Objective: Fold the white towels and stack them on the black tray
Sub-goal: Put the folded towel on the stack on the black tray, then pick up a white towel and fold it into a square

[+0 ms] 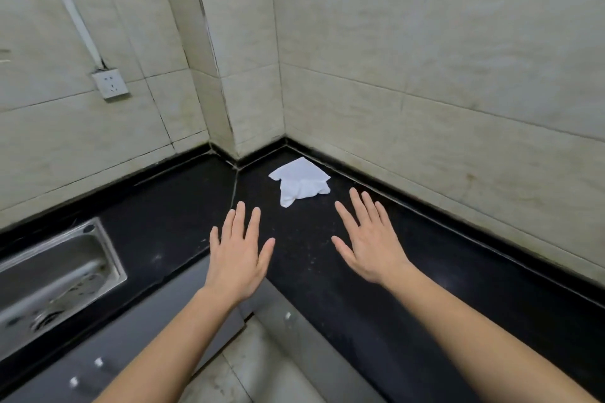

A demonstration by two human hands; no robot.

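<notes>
A crumpled white towel (301,180) lies on the black countertop (327,255) near the inner corner of the walls. My left hand (238,255) is stretched out flat, fingers spread, palm down, over the counter just short of the towel and to its left. My right hand (368,239) is held the same way, fingers straight and spread, a little to the right of the towel. Neither hand touches the towel and both hold nothing. No black tray is in view.
A steel sink (55,278) is set into the counter at the left. A wall socket (109,83) sits on the tiled wall above it. Grey cabinet fronts (137,347) with small knobs run below the L-shaped counter edge, with tiled floor (262,376) between my arms.
</notes>
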